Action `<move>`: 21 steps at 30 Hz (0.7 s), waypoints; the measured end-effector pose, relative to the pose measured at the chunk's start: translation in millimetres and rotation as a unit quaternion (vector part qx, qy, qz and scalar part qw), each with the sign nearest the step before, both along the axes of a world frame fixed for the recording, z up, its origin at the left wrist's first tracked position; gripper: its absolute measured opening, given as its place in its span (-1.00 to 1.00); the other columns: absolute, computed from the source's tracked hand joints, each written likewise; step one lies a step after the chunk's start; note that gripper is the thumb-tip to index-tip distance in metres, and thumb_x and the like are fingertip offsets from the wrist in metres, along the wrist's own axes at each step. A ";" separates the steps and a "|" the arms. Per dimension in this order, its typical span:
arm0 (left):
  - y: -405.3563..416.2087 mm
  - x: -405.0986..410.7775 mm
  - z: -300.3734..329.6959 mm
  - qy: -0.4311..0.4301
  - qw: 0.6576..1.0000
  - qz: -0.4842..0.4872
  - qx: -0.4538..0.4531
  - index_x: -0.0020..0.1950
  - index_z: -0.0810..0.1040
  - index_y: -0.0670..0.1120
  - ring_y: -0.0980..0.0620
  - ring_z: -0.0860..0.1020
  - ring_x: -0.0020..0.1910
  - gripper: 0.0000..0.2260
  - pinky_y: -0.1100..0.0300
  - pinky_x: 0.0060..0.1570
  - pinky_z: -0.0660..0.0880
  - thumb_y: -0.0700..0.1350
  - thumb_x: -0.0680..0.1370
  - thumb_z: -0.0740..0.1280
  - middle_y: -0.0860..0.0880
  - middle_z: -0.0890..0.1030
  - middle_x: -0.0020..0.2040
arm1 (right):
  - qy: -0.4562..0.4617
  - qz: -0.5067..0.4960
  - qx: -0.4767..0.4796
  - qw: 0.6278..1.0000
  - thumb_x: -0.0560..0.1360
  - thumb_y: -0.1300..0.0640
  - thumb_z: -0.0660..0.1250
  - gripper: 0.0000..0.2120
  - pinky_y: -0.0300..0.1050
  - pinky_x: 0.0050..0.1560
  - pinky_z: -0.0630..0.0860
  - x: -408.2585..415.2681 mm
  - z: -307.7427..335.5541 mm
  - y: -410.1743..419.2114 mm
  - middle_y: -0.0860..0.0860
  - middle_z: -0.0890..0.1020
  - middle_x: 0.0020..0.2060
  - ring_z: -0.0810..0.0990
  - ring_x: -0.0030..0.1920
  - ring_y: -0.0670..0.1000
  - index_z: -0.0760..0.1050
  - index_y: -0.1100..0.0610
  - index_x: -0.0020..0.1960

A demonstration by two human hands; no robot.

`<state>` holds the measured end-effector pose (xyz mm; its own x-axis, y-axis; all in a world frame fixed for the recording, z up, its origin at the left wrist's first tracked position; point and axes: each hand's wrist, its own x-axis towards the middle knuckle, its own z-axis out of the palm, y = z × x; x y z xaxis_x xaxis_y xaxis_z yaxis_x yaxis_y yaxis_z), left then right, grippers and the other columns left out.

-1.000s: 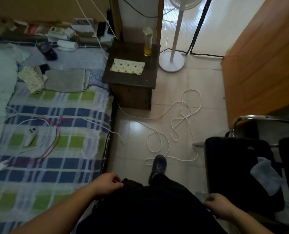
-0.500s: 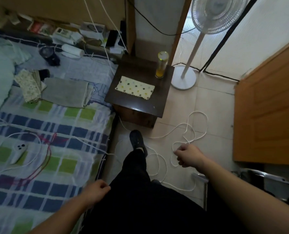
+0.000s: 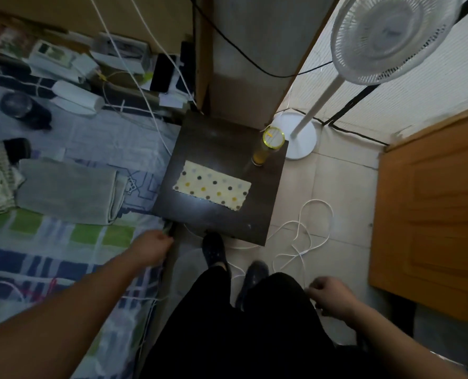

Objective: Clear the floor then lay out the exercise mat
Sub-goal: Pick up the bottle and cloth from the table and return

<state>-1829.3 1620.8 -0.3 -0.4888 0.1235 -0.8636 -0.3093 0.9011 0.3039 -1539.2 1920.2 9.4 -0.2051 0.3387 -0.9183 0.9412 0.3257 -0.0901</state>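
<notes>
A white cable (image 3: 304, 231) lies in loose loops on the tiled floor, right of a small dark table (image 3: 227, 149). My left hand (image 3: 152, 248) reaches to the table's near left corner, at the gap beside the bed. Its fingertips touch something dark there, and I cannot tell whether they grip it. My right hand (image 3: 328, 296) hangs low on the right with fingers curled, just below the cable's nearest loop, and nothing shows in it. My two dark shoes (image 3: 213, 248) stand in front of the table. No exercise mat is in view.
On the table lie a polka-dot cloth (image 3: 212, 187) and a yellow bottle (image 3: 268, 149). A white standing fan (image 3: 386, 36) has its base (image 3: 301, 140) behind the table. The bed (image 3: 63, 236) with a checked sheet fills the left, and a wooden door (image 3: 429, 214) the right.
I have stepped forward up to the table. My left hand has moved from my thigh out to the table's corner. My right hand has dropped back from the cable loops towards my right side.
</notes>
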 end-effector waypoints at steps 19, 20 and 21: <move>193.5 -128.4 -169.0 0.232 0.842 -0.487 0.011 0.27 0.48 0.01 -0.16 0.44 0.23 -0.59 -0.06 0.19 0.45 0.03 0.43 0.39 -0.09 0.51 0.21 | 0.386 -0.166 0.088 0.903 0.08 -0.29 0.60 -0.01 -0.16 0.20 0.51 -268.8 -186.9 108.2 -0.10 0.46 0.31 0.50 0.23 -0.14 0.24 -0.10 0.37; 197.5 -132.6 -173.1 0.229 0.827 -0.513 0.009 0.26 0.49 0.03 -0.16 0.44 0.22 -0.58 -0.04 0.19 0.44 0.07 0.42 0.41 -0.09 0.51 0.21 | 0.400 -0.159 0.092 0.898 0.07 -0.29 0.60 -0.02 -0.24 0.16 0.51 -273.3 -189.4 108.5 -0.11 0.49 0.28 0.52 0.20 -0.19 0.25 -0.10 0.36; 200.9 -135.5 -177.2 0.230 0.813 -0.535 0.009 0.25 0.49 0.04 -0.16 0.44 0.21 -0.57 -0.03 0.17 0.43 0.11 0.41 0.41 -0.07 0.51 0.21 | 0.410 -0.156 0.092 0.894 0.07 -0.29 0.61 -0.03 -0.30 0.12 0.50 -278.3 -191.8 108.3 -0.12 0.50 0.25 0.52 0.18 -0.21 0.26 -0.09 0.35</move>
<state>-1964.8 1821.6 -177.4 -0.3639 0.7016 -0.6126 0.7990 0.5732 0.1818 -1817.5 2028.5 -182.4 -0.6535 0.6265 -0.4247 0.6302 0.1395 -0.7638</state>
